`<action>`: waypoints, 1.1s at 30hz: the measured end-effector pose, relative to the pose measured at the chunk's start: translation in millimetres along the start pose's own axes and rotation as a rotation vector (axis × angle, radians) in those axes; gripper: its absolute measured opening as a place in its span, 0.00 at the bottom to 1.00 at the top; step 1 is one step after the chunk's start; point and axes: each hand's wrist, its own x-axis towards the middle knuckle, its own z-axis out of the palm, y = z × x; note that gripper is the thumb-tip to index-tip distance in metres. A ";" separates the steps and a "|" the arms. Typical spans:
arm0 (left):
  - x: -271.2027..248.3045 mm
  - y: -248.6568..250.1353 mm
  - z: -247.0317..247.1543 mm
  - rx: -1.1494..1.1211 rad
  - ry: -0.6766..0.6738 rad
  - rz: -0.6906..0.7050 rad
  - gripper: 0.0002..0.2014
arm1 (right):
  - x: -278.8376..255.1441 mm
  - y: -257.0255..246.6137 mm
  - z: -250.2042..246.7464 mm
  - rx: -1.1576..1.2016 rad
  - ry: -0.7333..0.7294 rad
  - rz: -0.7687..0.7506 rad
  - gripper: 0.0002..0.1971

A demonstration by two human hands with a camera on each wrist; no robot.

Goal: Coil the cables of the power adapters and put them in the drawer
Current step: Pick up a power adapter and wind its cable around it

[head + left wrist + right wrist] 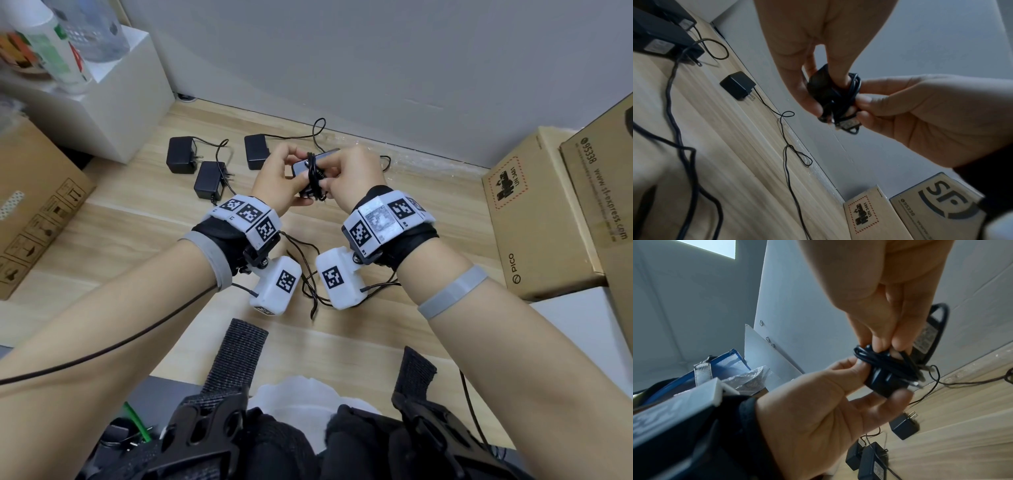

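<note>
1. Fingers (840, 71) of the left hand (274, 178) curled round a black adapter (303, 168), held up above the wooden table (411, 325).
2. Right hand (352, 174) pinched the cable (312, 174) wound round that adapter, thumb and fingertips pressed on the loops.
3. Whether the cable's end was tucked in I could not tell; the wrist views blurred there.
4. Three more adapters (181, 154) (209, 180) (256, 150) lay on the table beyond the hands, cables loose.
5. Cardboard boxes (534, 219) stood at the right.
</note>
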 end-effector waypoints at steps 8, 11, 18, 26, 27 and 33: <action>-1.1 2.4 -2.9 -0.021 -0.051 0.017 0.13 | -5.1 7.6 -3.3 0.299 0.089 0.097 0.13; -1.1 2.4 -2.3 -0.022 -0.053 0.017 0.13 | -4.1 6.4 2.2 0.215 0.079 0.084 0.12; -0.6 2.4 -2.2 -0.022 -0.047 0.031 0.15 | -8.2 5.6 -3.1 0.387 0.120 0.126 0.13; -0.5 -0.6 -3.2 0.050 -0.069 0.070 0.15 | -6.3 11.6 0.3 0.333 0.158 0.116 0.21; -0.7 -1.4 -3.2 0.077 -0.074 0.072 0.15 | -6.3 11.6 -1.1 0.299 0.121 0.115 0.20; -0.5 -3.1 -7.9 0.140 -0.142 0.061 0.16 | -1.1 11.6 -13.5 0.001 0.154 0.031 0.04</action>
